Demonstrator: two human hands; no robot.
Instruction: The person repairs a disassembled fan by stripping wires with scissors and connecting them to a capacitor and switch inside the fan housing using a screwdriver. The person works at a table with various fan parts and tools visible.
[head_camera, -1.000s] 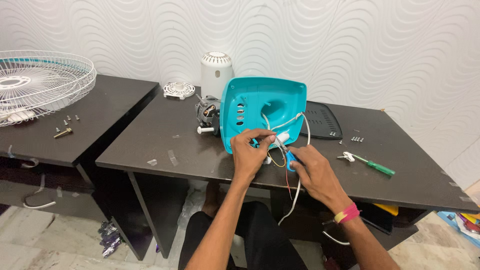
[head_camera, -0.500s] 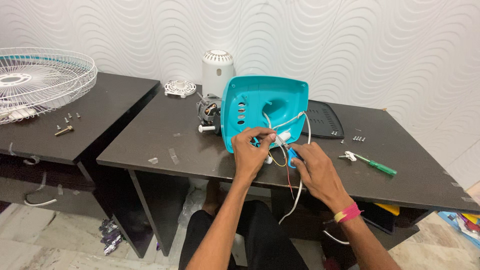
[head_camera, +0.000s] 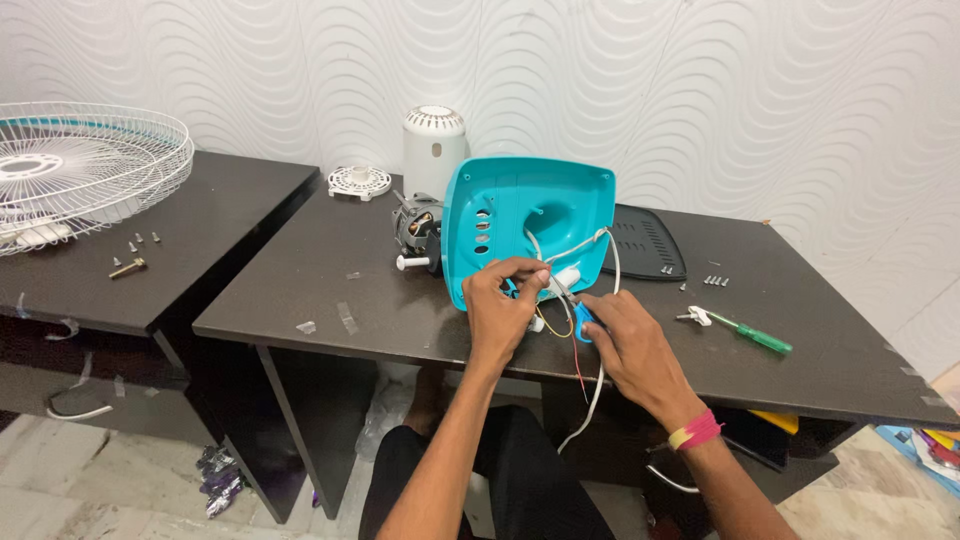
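Our left hand (head_camera: 500, 305) now pinches the white wires (head_camera: 560, 275) at the teal fan housing (head_camera: 530, 215), upright mid-table | right hand (head_camera: 630, 345) closed round blue-handled tool (head_camera: 583, 322) | hands barely shifted, wiring work continues.

Home repair spot: dark desks (head_camera: 300, 290), wavy wallpaper (head_camera: 750, 90), fan parts, screwdriver (head_camera: 745, 331).

Both hands (head_camera: 560, 320) work wires (head_camera: 565, 290) at teal housing (head_camera: 530, 215).
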